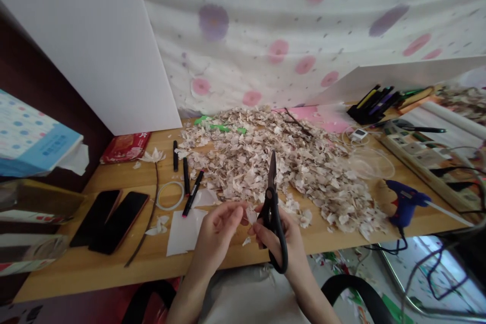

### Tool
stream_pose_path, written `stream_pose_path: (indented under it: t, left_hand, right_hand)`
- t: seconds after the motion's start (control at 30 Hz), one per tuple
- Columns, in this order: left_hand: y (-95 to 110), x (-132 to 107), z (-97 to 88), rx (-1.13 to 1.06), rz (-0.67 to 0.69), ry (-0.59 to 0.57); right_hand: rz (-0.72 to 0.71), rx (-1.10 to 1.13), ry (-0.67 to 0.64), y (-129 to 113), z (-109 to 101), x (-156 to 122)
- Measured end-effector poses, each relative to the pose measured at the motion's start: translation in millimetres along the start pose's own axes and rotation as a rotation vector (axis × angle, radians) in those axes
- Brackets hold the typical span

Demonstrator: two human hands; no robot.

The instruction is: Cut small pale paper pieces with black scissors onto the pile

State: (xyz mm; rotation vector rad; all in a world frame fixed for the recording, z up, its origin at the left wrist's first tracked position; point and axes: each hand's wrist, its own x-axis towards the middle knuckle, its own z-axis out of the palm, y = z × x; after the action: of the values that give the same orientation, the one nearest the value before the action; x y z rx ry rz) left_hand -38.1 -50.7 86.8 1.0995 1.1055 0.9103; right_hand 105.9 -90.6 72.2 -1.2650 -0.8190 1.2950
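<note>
My right hand point(290, 238) grips black-handled scissors point(271, 200), their blades together and pointing away from me. My left hand point(224, 225) is closed in a pinch on a thin, pale petal-like piece point(250, 215), whose edge shows between the two hands. Both hands are over the front edge of the wooden table point(152, 274). Beyond them spreads a large heap of dry, whitish petal-like flakes point(243, 162). Under and beside my left hand lies a sheet of white paper point(182, 233).
Left lie two phones point(119, 223), a twig with a pale flower point(154, 187), a clear ring point(170, 196), markers point(193, 192) and a red packet point(125, 148). Right are a blue glue gun point(406, 202), power strip point(425, 167) and pen holder point(370, 106). A flowered curtain point(250, 25) hangs behind.
</note>
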Motion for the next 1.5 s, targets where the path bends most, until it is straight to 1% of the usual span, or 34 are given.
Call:
stream_pose_path:
  t: [0.13,0.3,0.37,0.43,0.5,0.57,0.67,0.73,0.8,0.83,0.9,1.0,1.13,1.27,1.37,1.5]
  left_hand:
    - [-3.5,-1.8,4.6,-0.09,-0.082,-0.007]
    - [-4.2,1.2,11.6,-0.033,-0.088,0.027]
    - [-7.6,1.6,10.8,-0.014,-0.087,0.05]
    - [-13.3,1.2,4.8,0.015,-0.093,0.085]
    - [-19.6,-0.1,-9.6,0.048,-0.105,0.142]
    - [-24.6,-2.3,-34.1,0.088,-0.118,0.233]
    - [-28.1,-7.5,-85.1,0.168,-0.142,0.413]
    - [-29.0,-11.7,-120.2,0.231,-0.171,0.51]
    - [-30.0,-16.0,-149.2,0.295,-0.197,0.557]
    - [-30.7,-17.9,-160.2,0.326,-0.211,0.567]
    - [-32.4,-20.5,-175.6,0.383,-0.235,0.571]
    - [-36.2,-20.7,-186.6,0.462,-0.26,0.558]
    - [-43.3,-16.7,-194.9,0.564,-0.291,0.543]
    - [-48.3,-13.0,-202.5,0.662,-0.339,0.564]
    - [-47.7,-10.7,-204.5,0.719,-0.367,0.565]
    - [-44.1,-7.8,-202.8,0.778,-0.392,0.574]
  right_hand:
    - [-0.01,0.019,-0.031,-0.4,-0.4,1.8]
    - [-0.018,-0.013,-0.069,0.3,-1.4,6.4]
    - [-0.023,-0.057,-0.072,4.4,-3.4,8.4]
    - [-0.018,-0.132,-0.072,10.8,-7.2,10.3]
    - [-0.021,-0.234,-0.065,17.8,-12.7,11.9]
    - [-0.044,-0.333,-0.043,23.9,-19.4,13.6]
    - [-0.067,-0.425,0.024,29.1,-29.4,17.1]
    - [-0.063,-0.47,0.072,29.1,-34.7,20.9]
    - [-0.049,-0.503,0.114,26.5,-38.1,26.1]
    - [-0.04,-0.516,0.129,24.3,-38.8,29.1]
    - [-0.023,-0.533,0.159,19.0,-38.6,35.5]
    - [-0.001,-0.521,0.229,11.5,-35.2,44.5]
    - [0.085,-0.512,0.336,10.0,-32.9,53.7]
    - [0.135,-0.493,0.351,13.1,-35.5,60.1]
    - [0.147,-0.466,0.341,10.4,-34.8,62.6]
    - [0.129,-0.432,0.428,3.9,-31.2,63.4]
